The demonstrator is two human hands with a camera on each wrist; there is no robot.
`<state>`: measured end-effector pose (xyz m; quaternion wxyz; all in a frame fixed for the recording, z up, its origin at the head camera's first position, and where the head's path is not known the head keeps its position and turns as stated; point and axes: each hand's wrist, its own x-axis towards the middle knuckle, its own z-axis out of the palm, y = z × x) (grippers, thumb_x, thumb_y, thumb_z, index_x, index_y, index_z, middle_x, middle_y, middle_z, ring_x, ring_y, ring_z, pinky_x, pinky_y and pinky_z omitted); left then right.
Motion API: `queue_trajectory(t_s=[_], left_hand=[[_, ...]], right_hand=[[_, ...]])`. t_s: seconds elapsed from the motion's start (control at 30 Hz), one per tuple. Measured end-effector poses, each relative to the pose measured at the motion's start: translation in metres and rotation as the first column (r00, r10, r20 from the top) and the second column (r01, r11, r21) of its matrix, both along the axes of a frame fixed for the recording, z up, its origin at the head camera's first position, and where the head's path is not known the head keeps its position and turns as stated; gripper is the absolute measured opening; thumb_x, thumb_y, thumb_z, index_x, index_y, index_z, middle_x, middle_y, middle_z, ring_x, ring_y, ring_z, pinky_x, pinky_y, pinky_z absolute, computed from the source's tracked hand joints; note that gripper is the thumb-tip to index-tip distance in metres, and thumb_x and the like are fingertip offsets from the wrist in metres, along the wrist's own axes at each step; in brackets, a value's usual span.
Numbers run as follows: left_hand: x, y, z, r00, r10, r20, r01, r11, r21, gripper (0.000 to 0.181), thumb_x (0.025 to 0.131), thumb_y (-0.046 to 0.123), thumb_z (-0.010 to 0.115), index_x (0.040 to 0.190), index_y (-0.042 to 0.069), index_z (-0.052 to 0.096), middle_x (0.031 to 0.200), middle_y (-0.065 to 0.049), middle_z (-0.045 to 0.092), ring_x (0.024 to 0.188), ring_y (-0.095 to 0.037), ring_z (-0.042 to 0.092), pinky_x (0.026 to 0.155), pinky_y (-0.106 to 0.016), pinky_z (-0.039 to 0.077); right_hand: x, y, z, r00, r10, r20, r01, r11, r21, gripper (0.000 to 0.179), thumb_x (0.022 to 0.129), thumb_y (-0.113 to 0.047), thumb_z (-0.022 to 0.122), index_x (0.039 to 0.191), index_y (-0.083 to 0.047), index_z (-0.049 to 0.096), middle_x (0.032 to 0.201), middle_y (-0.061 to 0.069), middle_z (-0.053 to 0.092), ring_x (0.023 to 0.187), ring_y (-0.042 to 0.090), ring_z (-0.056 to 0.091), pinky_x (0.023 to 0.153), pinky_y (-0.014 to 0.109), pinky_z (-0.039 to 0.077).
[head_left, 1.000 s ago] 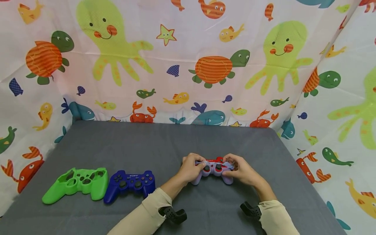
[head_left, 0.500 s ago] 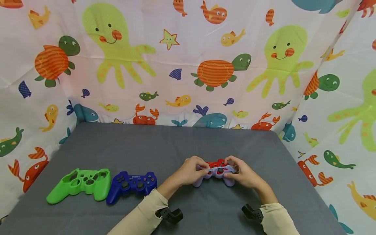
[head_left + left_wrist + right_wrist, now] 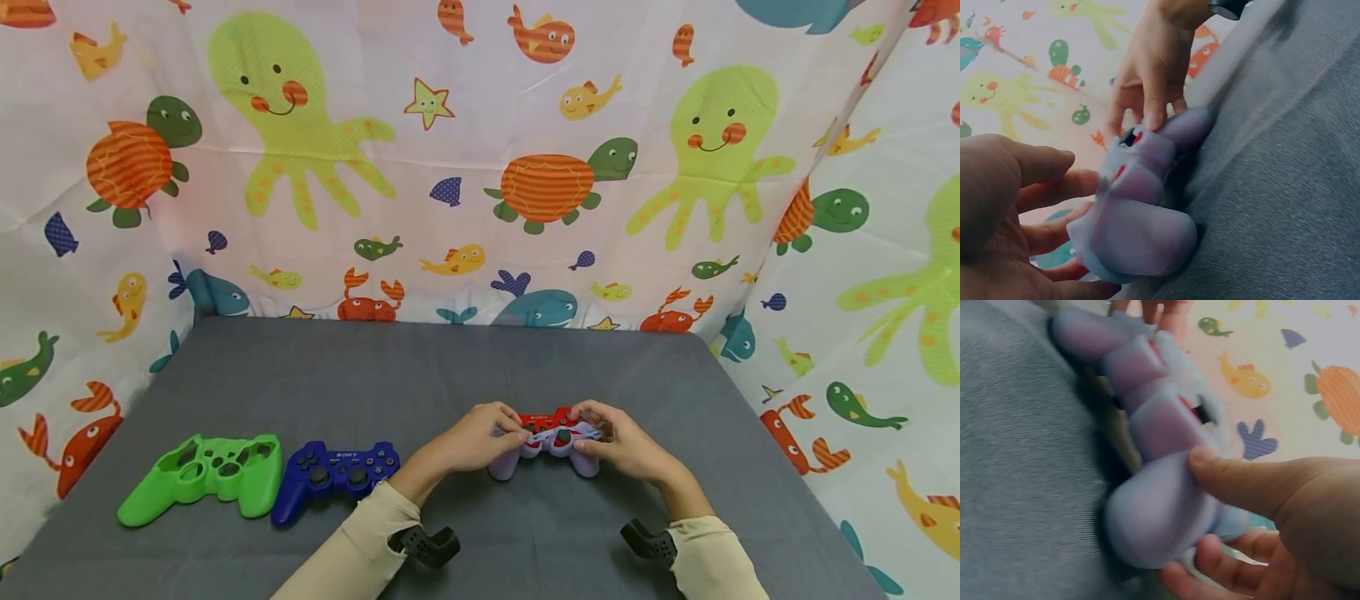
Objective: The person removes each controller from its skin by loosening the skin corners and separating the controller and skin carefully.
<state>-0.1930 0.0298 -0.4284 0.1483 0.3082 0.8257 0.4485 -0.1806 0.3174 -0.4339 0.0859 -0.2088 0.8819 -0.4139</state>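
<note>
A red game controller (image 3: 536,420) lies on the grey table with a translucent lilac silicone cover (image 3: 504,463) over its handles and front. Its upper part shows red, and the cover's top edge is bunched across the face by the sticks. My left hand (image 3: 483,437) has its fingers hooked at the cover's left end; in the left wrist view its thumb (image 3: 1047,159) stands off the surface. With my right hand (image 3: 622,442) I grip the right end, the thumb (image 3: 1210,464) pressed on the covered handle (image 3: 1154,515) and the fingers behind it.
Left of my hands, a blue game controller (image 3: 337,479) sits beside a bright green silicone controller cover (image 3: 202,479), both on the grey cloth-topped table (image 3: 360,358). A sea-animal-print curtain (image 3: 480,108) rises behind the table and along its sides.
The cover's top edge has come down across the controller's face, baring more red above it. My left hand has shifted slightly, its thumb now further over the front; the right keeps its grip.
</note>
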Motion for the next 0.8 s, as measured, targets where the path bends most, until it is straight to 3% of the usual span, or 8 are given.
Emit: queue_trajectory(t_s=[0.17,0.37,0.57,0.8], left_hand=[[-0.005,-0.005,0.002,0.997,-0.042,0.066,0.038,0.997,0.067,0.035,0.105,0.018,0.053,0.089,0.004,0.081,0.129,-0.014,0.067,0.131,-0.024,0.056,0.102,-0.044,0.048],[-0.005,-0.004,-0.004,0.998,-0.047,0.039,0.045,0.997,0.055,0.032,0.105,0.020,0.054,0.093,0.007,0.080,0.126,-0.010,0.066,0.127,-0.024,0.055,0.102,-0.043,0.046],[-0.003,-0.002,-0.002,0.998,-0.021,0.062,0.017,0.998,0.056,0.027,0.104,0.018,0.055,0.103,0.007,0.080,0.128,-0.011,0.064,0.130,-0.024,0.051,0.105,-0.047,0.044],[-0.002,-0.001,-0.002,0.996,-0.026,0.084,0.020,0.998,0.061,0.028,0.105,0.018,0.054,0.105,0.008,0.080,0.132,-0.012,0.061,0.132,-0.023,0.049,0.106,-0.047,0.044]], right_hand=[[0.004,0.000,0.008,0.999,-0.010,-0.033,0.011,0.999,0.051,0.031,0.098,-0.015,0.067,0.127,-0.006,0.068,0.111,0.016,0.060,0.071,0.013,0.047,0.063,0.025,0.043],[0.004,-0.012,0.006,0.989,-0.045,-0.143,0.057,0.995,0.077,0.024,0.098,-0.006,0.064,0.120,-0.002,0.073,0.103,0.014,0.057,0.066,0.007,0.041,0.062,0.024,0.042],[0.006,-0.021,0.008,0.976,-0.011,-0.216,0.030,0.996,0.086,0.020,0.096,-0.003,0.065,0.113,-0.004,0.076,0.105,0.011,0.065,0.073,0.003,0.050,0.064,0.022,0.047],[0.005,-0.020,0.005,0.992,0.011,-0.124,-0.013,1.000,-0.016,0.021,0.101,-0.006,0.058,0.114,-0.002,0.074,0.108,0.014,0.067,0.080,0.007,0.053,0.068,0.023,0.048]])
